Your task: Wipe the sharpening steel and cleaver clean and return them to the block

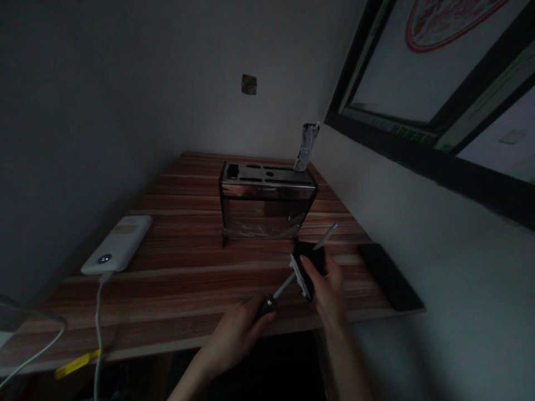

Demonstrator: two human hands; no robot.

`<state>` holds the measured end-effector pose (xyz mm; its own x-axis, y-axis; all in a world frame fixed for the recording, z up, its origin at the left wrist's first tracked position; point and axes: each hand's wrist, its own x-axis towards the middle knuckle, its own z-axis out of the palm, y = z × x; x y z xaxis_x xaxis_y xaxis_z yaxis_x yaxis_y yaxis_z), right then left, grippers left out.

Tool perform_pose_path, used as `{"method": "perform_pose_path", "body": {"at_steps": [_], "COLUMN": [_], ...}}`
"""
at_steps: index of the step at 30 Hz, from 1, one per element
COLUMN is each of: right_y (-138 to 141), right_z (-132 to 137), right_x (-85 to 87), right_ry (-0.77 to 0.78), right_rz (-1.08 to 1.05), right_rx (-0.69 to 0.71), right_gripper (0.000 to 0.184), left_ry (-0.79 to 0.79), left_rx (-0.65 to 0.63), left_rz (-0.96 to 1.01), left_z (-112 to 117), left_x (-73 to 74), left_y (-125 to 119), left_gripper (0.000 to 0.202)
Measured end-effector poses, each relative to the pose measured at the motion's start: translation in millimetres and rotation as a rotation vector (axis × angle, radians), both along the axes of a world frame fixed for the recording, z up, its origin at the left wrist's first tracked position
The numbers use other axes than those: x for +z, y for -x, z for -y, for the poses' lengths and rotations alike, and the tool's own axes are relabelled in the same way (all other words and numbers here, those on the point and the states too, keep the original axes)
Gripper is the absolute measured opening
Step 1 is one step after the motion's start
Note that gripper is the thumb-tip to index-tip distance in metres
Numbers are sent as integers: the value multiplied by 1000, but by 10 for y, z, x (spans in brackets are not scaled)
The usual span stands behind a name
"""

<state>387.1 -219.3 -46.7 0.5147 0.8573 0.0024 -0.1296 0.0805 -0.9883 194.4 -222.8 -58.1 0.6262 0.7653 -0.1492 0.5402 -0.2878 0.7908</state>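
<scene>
My left hand (240,331) is closed round the dark handle of a narrow-bladed knife (284,285), just over the table's front edge. The blade slants up to the right, and its pale tip shows beyond a black cloth-like piece with a white underside (308,262). My right hand (328,281) pinches this piece round the middle of the blade, with the thumb on top. Behind the hands stands a metal-topped knife holder (267,192) with slots and see-through sides. A crinkly wrapped flat item (307,146) sticks up from its right end.
The wood-grain table (179,278) meets walls at the back and right. On its left lies a white power bank (121,245) with a cable (99,317) and yellow tag (78,363) over the front edge. A dark phone-like slab (390,277) lies at the right edge.
</scene>
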Motion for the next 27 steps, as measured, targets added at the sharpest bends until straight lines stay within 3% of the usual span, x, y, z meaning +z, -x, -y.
{"method": "perform_pose_path", "body": {"at_steps": [16, 27], "right_y": [-461, -490], "right_z": [-314, -406], "right_x": [321, 326], "right_ry": [-175, -227], "right_rz": [-24, -36], "right_rx": [-170, -291], "right_gripper": [35, 33], "left_ry": [6, 15], "left_rx": [2, -16], "left_rz": [13, -40], "left_z": [4, -9], "left_x": [-8, 13], "left_y": [20, 10], "left_gripper": [29, 29]}}
